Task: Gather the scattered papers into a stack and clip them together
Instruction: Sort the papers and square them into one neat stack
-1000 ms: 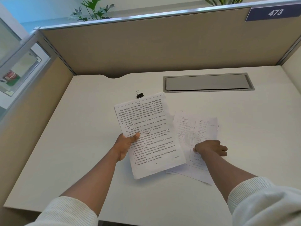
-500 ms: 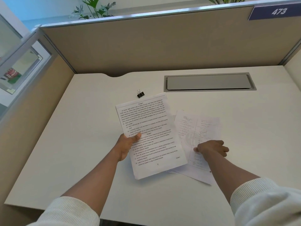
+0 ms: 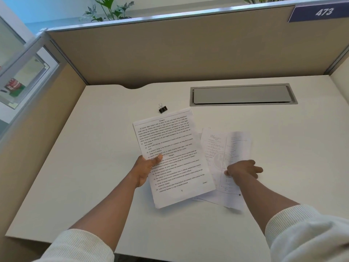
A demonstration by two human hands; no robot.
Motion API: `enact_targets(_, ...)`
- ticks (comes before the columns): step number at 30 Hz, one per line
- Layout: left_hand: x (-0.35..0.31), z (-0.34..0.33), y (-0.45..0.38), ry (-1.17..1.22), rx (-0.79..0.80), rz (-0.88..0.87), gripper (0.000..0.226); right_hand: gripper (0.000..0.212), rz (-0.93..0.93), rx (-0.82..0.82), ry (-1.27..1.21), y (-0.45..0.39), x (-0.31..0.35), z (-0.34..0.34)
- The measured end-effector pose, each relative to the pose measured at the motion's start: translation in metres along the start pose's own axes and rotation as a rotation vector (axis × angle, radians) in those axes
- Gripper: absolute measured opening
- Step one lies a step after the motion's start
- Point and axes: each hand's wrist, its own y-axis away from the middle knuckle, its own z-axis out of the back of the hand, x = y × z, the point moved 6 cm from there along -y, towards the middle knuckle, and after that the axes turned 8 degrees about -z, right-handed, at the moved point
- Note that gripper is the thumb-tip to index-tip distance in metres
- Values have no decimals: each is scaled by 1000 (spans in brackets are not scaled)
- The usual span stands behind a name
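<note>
While left hand (image 3: 145, 167) pinches printed sheet (image 3: 171, 157), right hand (image 3: 243, 169) grips handwritten sheet (image 3: 226, 148), black binder clip (image 3: 162, 109) beside.

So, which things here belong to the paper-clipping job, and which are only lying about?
Belong to the job:
- printed sheet, held by left hand
- handwritten sheets on the desk, under right hand
- binder clip

Lying about:
- grey cable cover
- sign 473
- plants

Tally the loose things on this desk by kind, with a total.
Printed text sheets: 1, held by the left hand.
Handwritten sheets: 1 plainly visible, under the right hand; more beneath, uncountable.
Black binder clips: 1.
Total: 3 countable.
</note>
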Motion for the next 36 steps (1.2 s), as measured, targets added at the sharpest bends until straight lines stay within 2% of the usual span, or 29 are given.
enact_targets(3, 0, 0, 0, -5, -3, 4, 28, 84, 40, 13, -134, 0, 1, -3)
enact_targets(6, -1, 0, -1, -9, 1, 2, 29, 78, 110, 46, -181, -2, 0, -3)
enact_targets(10, 1, 2, -2, -9, -4, 8, 32, 71, 218, 180, -229, -7, -1, -8)
enact_targets(12, 1, 3, -2, -21, -5, 9, 30, 62, 272, 251, -274, -9, 0, -10)
enact_targets(16, 1, 4, -2, -33, -8, 10, 31, 28, 308, 373, -312, -11, 3, -13)
enact_targets(19, 1, 5, -1, -38, -12, 14, 39, 23, 298, 380, -318, -16, 1, -16)
enact_targets(22, 1, 5, 1, -46, -13, 18, 39, 33, 307, 341, -315, -16, 1, -17)
enact_targets(27, 1, 4, 4, -51, -15, 19, 40, 72, 368, 197, -165, -7, 7, -14)
enact_targets(29, 1, 3, 4, -51, -17, 21, 41, 81, 363, 163, -128, -6, 9, -14)
enact_targets(31, 1, 3, 4, -48, -21, 24, 41, 71, 363, 155, -81, -6, 9, -16)
enact_targets(34, 0, 3, 4, -50, -23, 25, 41, 28, 400, 189, -61, -9, 10, -19)
enact_targets(36, -1, 3, 3, -50, -26, 26, 41, 21, 413, 179, -59, -12, 10, -16)
